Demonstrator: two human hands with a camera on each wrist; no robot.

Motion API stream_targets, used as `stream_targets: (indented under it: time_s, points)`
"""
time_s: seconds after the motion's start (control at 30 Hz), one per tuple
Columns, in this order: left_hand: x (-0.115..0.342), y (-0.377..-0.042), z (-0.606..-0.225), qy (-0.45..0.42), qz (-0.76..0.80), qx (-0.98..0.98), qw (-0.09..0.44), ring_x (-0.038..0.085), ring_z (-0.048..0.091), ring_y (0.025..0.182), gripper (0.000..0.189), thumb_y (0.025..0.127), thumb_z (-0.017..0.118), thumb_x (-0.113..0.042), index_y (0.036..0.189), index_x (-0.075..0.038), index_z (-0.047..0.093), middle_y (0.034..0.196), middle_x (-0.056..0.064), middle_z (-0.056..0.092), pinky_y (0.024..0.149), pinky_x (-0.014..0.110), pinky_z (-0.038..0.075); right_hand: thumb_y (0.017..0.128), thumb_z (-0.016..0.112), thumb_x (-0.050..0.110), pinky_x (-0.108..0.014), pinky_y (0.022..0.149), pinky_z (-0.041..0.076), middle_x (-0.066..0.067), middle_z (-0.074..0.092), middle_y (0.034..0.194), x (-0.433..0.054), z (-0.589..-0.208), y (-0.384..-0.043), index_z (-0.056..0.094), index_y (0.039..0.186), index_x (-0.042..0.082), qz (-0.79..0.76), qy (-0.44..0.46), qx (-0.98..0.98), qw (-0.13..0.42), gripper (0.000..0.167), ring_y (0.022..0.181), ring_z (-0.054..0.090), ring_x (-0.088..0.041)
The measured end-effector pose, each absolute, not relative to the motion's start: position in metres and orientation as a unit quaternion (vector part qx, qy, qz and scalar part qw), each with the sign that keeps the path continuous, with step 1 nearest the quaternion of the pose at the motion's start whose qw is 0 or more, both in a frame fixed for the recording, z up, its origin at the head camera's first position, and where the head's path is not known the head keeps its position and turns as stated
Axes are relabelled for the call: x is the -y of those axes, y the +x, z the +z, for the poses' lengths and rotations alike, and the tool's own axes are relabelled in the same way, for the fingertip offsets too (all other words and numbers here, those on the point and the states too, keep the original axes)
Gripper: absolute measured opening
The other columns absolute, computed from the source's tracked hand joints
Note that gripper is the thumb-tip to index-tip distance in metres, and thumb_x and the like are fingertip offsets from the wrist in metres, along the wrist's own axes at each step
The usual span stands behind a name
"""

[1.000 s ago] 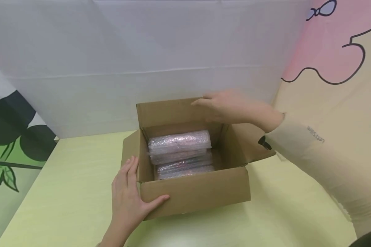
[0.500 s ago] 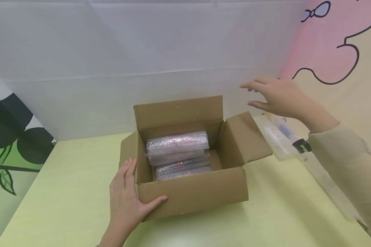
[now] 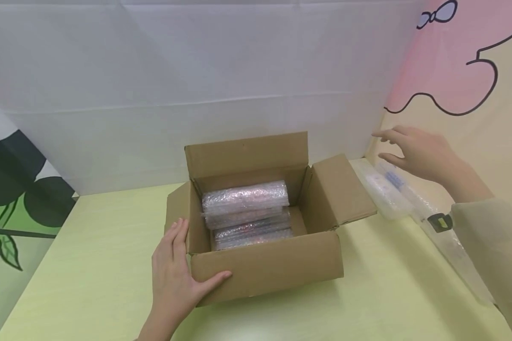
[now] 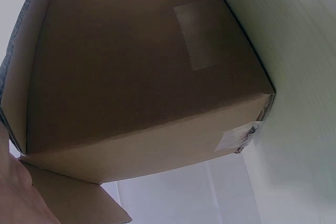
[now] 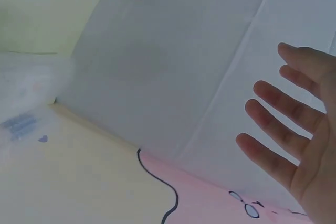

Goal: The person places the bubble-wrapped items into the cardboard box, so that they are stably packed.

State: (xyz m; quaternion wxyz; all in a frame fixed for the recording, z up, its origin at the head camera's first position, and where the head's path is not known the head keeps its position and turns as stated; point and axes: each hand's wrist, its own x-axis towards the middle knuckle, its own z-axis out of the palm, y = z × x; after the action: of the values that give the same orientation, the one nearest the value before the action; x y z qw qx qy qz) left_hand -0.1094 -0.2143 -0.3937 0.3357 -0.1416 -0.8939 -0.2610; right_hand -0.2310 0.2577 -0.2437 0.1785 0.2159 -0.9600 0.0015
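An open cardboard box (image 3: 266,263) stands with its flaps folded out. Inside lie several bubble-wrapped packages (image 3: 245,196), stacked toward the left part. My left hand (image 3: 175,270) rests on the box's near left corner, its fingers straight along the left flap and the thumb across the front flap. In the left wrist view the outside of the box (image 4: 121,66) fills most of the frame. My right hand (image 3: 422,154) holds nothing and hovers right of the box, fingers spread apart in the right wrist view. More bubble-wrapped packages (image 3: 386,192) lie below it.
The pale green table (image 3: 111,255) carries everything. A white sheet (image 3: 222,66) hangs behind the box. On the right rises a cream and pink printed backdrop (image 3: 448,71), and a printed panel (image 3: 25,180) stands at the left edge.
My right hand has moved from over the box's back flap out to the right, uncovering the right flap and the packages beside the box. My left hand keeps its place on the corner.
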Motion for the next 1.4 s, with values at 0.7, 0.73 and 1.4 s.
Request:
stream_targets:
  time_s: [0.7,0.73,1.4]
  points:
    - [0.215,-0.112,-0.392,-0.146,-0.256,0.889,0.35,0.038,0.037,0.131,0.119,0.071,0.044,-0.089,0.148,0.0,0.031,0.145,0.022,0.041,0.101,0.06,0.03,0.089,0.066,0.023,-0.044,0.049,0.047,-0.023,0.064,0.112,-0.341,-0.341,-0.184,0.054,0.13,0.006,0.019,0.081,0.993,0.084,0.046,0.084,0.065,-0.035]
    - [0.216,-0.111,-0.392,-0.144,-0.256,0.891,0.347,0.038,0.037,0.132,0.12,0.07,0.045,-0.09,0.149,0.0,0.031,0.146,0.022,0.041,0.101,0.06,0.031,0.089,0.066,0.023,-0.044,0.05,0.047,-0.024,0.063,0.112,-0.345,-0.345,-0.18,0.053,0.13,0.006,0.022,0.075,0.994,0.08,0.047,0.084,0.064,-0.035]
    - [0.216,-0.111,-0.393,-0.141,-0.259,0.893,0.339,0.038,0.037,0.131,0.121,0.069,0.046,-0.09,0.149,-0.001,0.03,0.146,0.021,0.041,0.101,0.06,0.03,0.093,0.061,0.03,-0.048,0.052,0.05,-0.038,0.056,0.106,-0.399,-0.4,-0.128,0.043,0.129,-0.008,0.048,0.002,0.999,-0.018,0.055,0.076,0.063,-0.044]
